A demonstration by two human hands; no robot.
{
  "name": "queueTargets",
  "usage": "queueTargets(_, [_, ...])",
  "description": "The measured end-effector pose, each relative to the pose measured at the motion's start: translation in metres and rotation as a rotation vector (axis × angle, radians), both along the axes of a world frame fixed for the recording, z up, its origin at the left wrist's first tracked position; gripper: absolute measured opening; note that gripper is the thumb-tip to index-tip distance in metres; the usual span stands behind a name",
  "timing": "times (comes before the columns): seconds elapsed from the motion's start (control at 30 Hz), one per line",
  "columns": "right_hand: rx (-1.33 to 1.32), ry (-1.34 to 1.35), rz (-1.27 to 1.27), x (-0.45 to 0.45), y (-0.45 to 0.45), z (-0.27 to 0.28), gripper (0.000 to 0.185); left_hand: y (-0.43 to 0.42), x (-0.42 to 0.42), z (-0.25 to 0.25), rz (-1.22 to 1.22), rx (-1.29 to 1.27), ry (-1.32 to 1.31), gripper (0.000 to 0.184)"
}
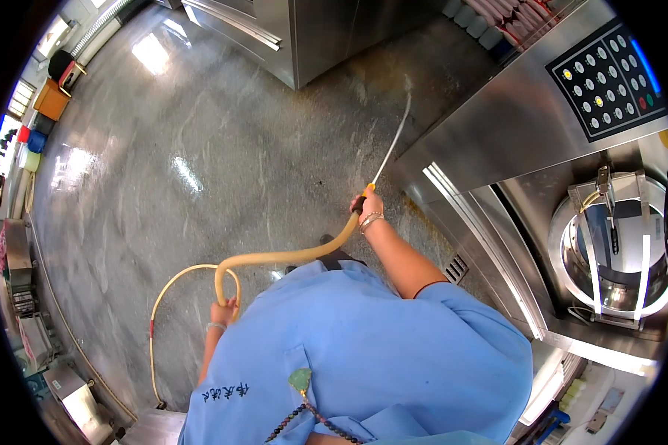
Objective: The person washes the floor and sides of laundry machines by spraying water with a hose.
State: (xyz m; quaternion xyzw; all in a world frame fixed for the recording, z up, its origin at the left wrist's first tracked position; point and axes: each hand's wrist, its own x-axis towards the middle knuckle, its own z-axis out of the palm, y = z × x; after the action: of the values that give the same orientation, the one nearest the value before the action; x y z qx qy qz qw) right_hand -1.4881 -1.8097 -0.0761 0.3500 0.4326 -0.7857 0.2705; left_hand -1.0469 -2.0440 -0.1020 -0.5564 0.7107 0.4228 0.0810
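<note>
My right hand (371, 204) is closed around the front end of a yellowish hose (289, 256), at a dark grip with a yellow nozzle (368, 190). From the nozzle a thin white water jet (393, 142) shoots forward onto the wet grey floor (252, 148). Lower left, my left hand (223, 311) wraps around the same hose where it bends downward. Behind that hand the hose loops out over the floor, with a red band (152, 328) on it.
At right stands a steel machine with a button panel (607, 80) and a round glass door (608, 252). A steel cabinet (334, 37) is ahead. A floor drain grate (456, 269) lies near my right elbow. Steel equipment (78, 400) and tubs (31, 152) line the left side.
</note>
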Motion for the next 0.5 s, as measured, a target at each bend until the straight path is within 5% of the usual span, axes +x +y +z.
queueTargets(0.2, [0.083,-0.012,0.035,0.009,-0.004,0.001,0.024,0.000,-0.002,0.009,-0.076,-0.019,-0.063,0.027])
queueTargets(0.3, [0.099,-0.111,0.048,0.012,-0.005,0.000,0.026,-0.006,0.011,-0.015,0.119,0.113,0.166,0.025])
queueTargets(0.4, [0.146,-0.089,-0.032,0.005,-0.004,0.005,0.028,-0.003,-0.015,0.029,0.007,0.086,0.014,0.024])
queueTargets(0.5, [0.183,-0.074,-0.072,-0.009,-0.003,0.007,0.029,-0.005,-0.020,0.018,-0.041,0.084,-0.027,0.024])
